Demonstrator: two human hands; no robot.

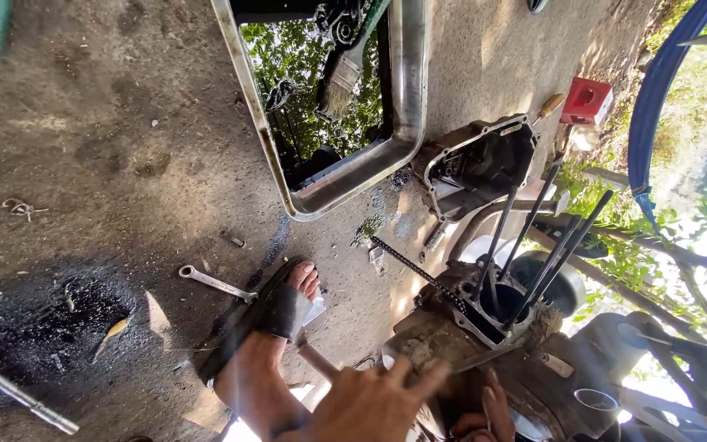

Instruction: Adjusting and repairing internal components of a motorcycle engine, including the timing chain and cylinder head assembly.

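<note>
Four steel studs (533, 245) (long, slender, dark)

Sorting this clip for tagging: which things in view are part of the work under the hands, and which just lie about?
In the work:
- left hand, fingers spread over the dirty grey engine block
- right hand low against the block
- four long dark studs
- black timing chain

Lying about:
- silver spanner
- shiny metal tray of liquid with paintbrush
- dark engine cover
- red box
</note>
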